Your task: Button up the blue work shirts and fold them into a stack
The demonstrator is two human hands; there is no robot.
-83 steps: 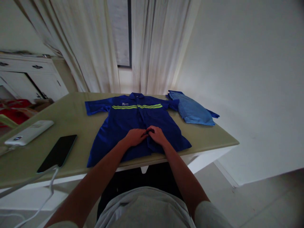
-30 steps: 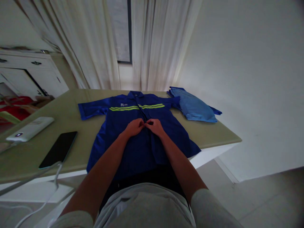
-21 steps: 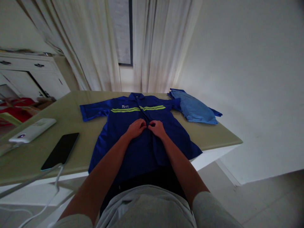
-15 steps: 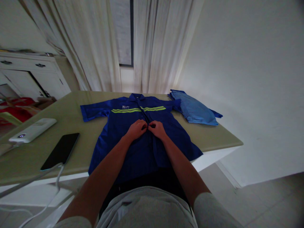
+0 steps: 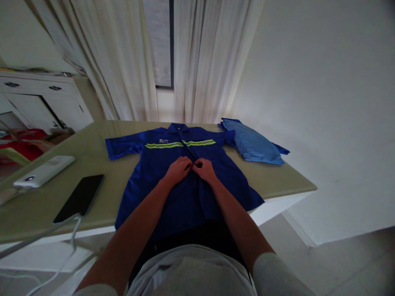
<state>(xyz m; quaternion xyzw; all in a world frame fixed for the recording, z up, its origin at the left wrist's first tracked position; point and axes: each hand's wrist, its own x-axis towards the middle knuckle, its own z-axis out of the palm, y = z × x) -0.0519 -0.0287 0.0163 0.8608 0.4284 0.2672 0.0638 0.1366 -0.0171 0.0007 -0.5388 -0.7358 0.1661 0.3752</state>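
Note:
A dark blue short-sleeved work shirt (image 5: 154,168) with a yellow-green reflective stripe lies spread face up, collar away from me. Its front edges overlap below the stripe, where both hands meet. My left hand (image 5: 179,169) pinches the front placket from the left side. Close against it, my right hand (image 5: 204,169) pinches the same placket from the right, thumb and forefinger curled together. Whether a button sits between the fingertips is too small to make out. The lower hem hangs at the table's near edge, against my body.
Light blue folded clothing (image 5: 256,142) overlaps the right sleeve on the table (image 5: 277,181). At left lie a black phone (image 5: 79,198) with a cable (image 5: 74,238) plugged in and a white power bank (image 5: 45,170). Curtains (image 5: 120,61) hang behind; a wall (image 5: 324,123) stands at right.
Both hands stay at the same spot on the placket, with only small finger movements. The view has shifted very slightly; the shirt lies as before.

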